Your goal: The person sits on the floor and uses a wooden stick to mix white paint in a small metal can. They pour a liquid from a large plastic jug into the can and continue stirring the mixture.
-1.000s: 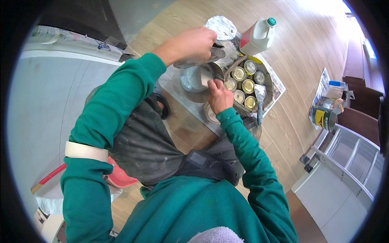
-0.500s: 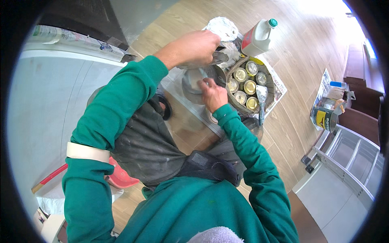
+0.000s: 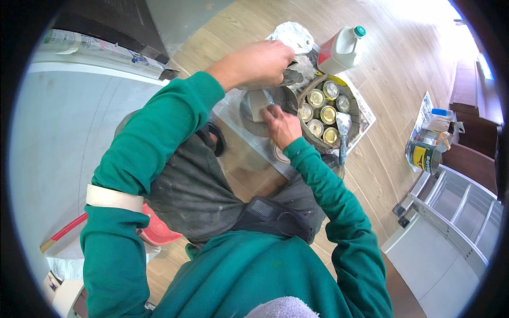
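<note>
My left hand (image 3: 265, 63) is closed over the far side of a round metal pot (image 3: 290, 100). A grey, crumpled edge shows under its fingers, but I cannot make out what they grip. Inside the pot, my right hand (image 3: 282, 126) is shut on a flat tool with a pale head (image 3: 257, 103); its handle is mostly hidden by the fingers. Just right of the pot sits a round container (image 3: 305, 98) with several small lidded tins (image 3: 328, 114). A paintbrush (image 3: 343, 124) with whitened bristles lies across the container's right side.
Beyond the pot are a white-smeared round thing (image 3: 292, 37) and a white jug (image 3: 339, 52) with a green cap. Farther right, a dark can (image 3: 424, 157) stands on paper near an aluminium ladder (image 3: 456, 204). A red dustpan (image 3: 158, 228) lies by my left arm.
My right hand and the pale tool have shifted slightly within the pot. My left hand has moved a little to the right, keeping its closed grip.
</note>
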Demonstrator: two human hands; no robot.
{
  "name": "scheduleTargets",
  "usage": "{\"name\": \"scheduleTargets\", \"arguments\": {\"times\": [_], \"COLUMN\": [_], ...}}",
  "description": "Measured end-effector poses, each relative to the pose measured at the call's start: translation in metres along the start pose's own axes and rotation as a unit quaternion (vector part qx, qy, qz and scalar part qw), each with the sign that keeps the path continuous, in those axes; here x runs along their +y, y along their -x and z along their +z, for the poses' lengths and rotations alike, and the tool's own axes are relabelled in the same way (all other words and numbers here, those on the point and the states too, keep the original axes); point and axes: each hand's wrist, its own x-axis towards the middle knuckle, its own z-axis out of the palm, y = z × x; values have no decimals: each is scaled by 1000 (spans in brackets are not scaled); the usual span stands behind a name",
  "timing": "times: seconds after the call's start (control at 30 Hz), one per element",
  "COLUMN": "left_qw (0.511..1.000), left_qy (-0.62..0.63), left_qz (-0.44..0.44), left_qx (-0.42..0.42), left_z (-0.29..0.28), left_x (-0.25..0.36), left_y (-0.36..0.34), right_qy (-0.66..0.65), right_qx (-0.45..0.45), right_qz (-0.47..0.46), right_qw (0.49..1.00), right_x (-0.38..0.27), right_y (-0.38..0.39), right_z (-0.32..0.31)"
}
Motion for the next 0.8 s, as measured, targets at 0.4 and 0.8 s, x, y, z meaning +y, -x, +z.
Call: {"name": "scheduleTargets", "arguments": {"times": [0.4, 0.8], "left_qw": [1000, 999], "left_qy": [-3, 19], "left_qz": [9, 29], "left_qx": [17, 36], "left_z": [3, 6], "left_x": [-2, -2], "left_y": [-2, -1], "right_qy": [28, 6], "right_qx": [71, 101], "right_qz": [77, 78], "right_qw": [994, 992], "right_x": [14, 8], "right_y": [19, 17], "right_z": [-9, -8]}}
